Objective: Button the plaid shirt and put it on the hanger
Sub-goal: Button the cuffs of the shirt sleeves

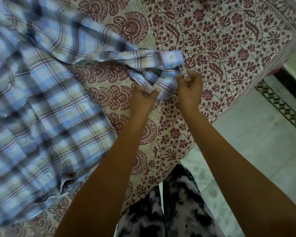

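A: Count, please.

B: One plaid shirt (41, 100), spread flat on the bed (229, 40). One sleeve (85, 40) in view, running right from the body. One cuff (166, 79) at its end, folded over on itself. Two hands, both at that cuff.

A: Buttons?

B: Three that I can make out. Two cuff buttons (170, 56), pale, on the upper flap. One front button (23, 139) on the body.

A: Left hand (143, 98)?

B: Fingers (156, 90) pressed together, pinching the cuff's near edge.

A: Right hand (190, 89)?

B: Fingers (179, 76) curled, one tip touching the cuff's right edge. Cannot tell whether they grip cloth or only touch it.

A: What is cut off or unclear?

B: The shirt runs out of view at the left and top edges, so collar and second sleeve are unseen. The plaid is blurred across the whole left side. The cuff's folds hide how its layers sit. Both forearms leave the view at the bottom.

A: Surroundings?

B: Floor (255, 134) at right, pale, with one dark patterned border strip. Mottled black-and-white legs (178, 202) between the arms, touching the bed's edge.
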Tool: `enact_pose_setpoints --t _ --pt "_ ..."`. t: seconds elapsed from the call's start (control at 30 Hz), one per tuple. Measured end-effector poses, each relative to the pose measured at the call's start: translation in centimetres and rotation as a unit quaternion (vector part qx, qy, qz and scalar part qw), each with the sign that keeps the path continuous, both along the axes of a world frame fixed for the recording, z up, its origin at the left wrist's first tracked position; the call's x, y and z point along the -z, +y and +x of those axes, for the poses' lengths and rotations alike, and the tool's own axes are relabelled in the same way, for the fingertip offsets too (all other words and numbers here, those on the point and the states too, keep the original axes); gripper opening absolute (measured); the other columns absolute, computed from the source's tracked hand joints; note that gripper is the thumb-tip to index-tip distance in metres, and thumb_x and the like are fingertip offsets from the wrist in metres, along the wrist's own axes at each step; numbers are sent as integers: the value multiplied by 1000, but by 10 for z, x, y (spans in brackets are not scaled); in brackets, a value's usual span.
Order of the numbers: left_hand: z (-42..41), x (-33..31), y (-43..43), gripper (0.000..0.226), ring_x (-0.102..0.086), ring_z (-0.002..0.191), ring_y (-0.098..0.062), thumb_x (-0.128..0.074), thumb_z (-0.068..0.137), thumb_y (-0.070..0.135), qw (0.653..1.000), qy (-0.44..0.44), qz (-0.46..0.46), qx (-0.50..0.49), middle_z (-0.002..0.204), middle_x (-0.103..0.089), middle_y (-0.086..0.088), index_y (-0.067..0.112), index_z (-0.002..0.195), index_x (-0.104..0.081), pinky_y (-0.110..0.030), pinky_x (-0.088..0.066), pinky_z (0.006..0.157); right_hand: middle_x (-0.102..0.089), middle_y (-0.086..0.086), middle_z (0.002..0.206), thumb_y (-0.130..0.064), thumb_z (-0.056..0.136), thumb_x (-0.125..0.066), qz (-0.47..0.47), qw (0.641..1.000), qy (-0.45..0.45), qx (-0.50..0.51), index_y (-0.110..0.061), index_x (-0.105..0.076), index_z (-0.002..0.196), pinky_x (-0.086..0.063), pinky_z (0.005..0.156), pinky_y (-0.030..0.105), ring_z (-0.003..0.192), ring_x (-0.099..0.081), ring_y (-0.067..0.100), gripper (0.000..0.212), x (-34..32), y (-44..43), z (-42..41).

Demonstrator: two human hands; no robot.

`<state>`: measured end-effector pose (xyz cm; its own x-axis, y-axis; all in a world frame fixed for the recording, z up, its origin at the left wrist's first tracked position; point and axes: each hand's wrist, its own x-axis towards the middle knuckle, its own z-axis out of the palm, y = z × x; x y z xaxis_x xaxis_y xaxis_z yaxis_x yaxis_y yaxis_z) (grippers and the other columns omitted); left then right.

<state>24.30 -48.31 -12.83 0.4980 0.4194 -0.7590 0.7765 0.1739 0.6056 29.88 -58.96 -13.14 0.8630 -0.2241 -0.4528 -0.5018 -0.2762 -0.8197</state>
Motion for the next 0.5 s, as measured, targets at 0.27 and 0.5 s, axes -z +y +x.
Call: enact_pose_setpoints --t 0.27,0.5 --pt "31 3 -36 45 -59 94 -17 -70 79 9 950 20 -167 -264 120 -60 -18 3 117 -47 -38 -48 94 -59 1 72 -25 90 -58 171 976 134 28 -13 -57 76 -49 51 21 59 -56 10 18 -13 18 43" --pt "44 -11 -44 39 -60 90 -25 -64 82 3 925 23 -185 -332 117 -62 -16 -3 120 -53 -36 -55 72 -58 3 68 -6 87 -60 184 977 100 -41 -12 -51 70 -46 48 16 52 -55 5 20 -15 4 52"
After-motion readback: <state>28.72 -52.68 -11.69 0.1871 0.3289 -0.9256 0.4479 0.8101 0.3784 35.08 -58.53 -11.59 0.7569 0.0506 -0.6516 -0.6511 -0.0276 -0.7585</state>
